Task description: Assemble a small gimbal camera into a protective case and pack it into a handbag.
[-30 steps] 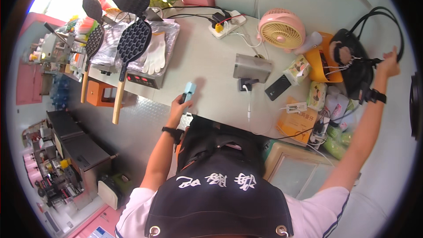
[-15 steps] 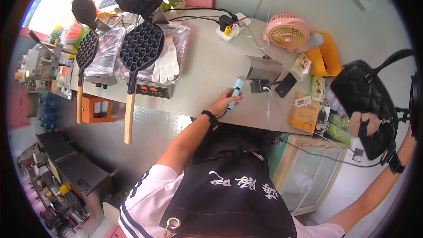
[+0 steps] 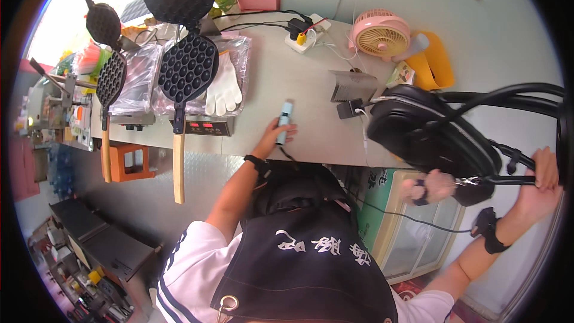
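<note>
Two hands work apart: low at the right edge, the right hand (image 3: 545, 173) is clenched on the straps of a black bag (image 3: 427, 137); mid-frame, the left hand (image 3: 274, 136) is wrapped around a pale blue device (image 3: 284, 121) on the grey tabletop (image 3: 299, 90). Beyond stand a waffle iron (image 3: 186, 72), white glove (image 3: 224, 87) and pink fan (image 3: 381, 33).

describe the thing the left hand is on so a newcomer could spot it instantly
Start at the long grey counter that carries the open black bubble-waffle irons. On its bare middle stretch, right of the white glove, the left hand rests its fingers on a slim light-blue stick-shaped device. It is the only pale blue thing there, lying alone, lengthwise away from the person.
</note>
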Demonstrator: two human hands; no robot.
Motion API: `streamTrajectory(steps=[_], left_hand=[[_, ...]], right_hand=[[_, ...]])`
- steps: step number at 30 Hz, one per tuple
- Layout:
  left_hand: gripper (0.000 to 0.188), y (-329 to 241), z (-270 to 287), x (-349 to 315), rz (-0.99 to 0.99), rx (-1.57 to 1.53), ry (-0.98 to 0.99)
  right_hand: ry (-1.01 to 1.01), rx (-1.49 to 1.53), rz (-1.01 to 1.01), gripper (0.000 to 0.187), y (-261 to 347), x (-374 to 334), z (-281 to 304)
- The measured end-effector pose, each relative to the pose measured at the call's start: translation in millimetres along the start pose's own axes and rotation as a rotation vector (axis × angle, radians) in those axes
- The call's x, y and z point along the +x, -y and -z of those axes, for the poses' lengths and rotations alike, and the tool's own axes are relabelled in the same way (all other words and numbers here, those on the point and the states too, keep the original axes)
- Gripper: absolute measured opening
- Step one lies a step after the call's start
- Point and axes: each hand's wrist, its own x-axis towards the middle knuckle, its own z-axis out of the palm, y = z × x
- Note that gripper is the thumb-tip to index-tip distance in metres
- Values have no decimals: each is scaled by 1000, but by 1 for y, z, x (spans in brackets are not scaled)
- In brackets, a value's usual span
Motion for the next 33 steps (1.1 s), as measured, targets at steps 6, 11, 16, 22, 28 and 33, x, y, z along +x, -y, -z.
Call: streamTrajectory(steps=[6, 11, 16, 22, 28, 33], left_hand=[[34, -22, 41, -26, -145, -70, -127], [39, -15, 31, -29, -205, 61, -256], [37, -7, 17, -13, -469, 550, -522], [33, -55, -18, 40, -702, 1112, -560], [31, -72, -31, 87, -710, 1284, -612], [29, -76, -29, 91, -701, 1289, -607]], right_hand=[[46, 135, -100, 47, -100, -39, -48], [-46, 112, -85, 49, -114, -66, -27], [-31, 104, -41, 49, -118, -91, 4], [-64, 26, 20, 46, -115, -117, 41], [-192, -121, 96, 42, -95, -137, 72], [-267, -139, 100, 43, -83, -149, 87]])
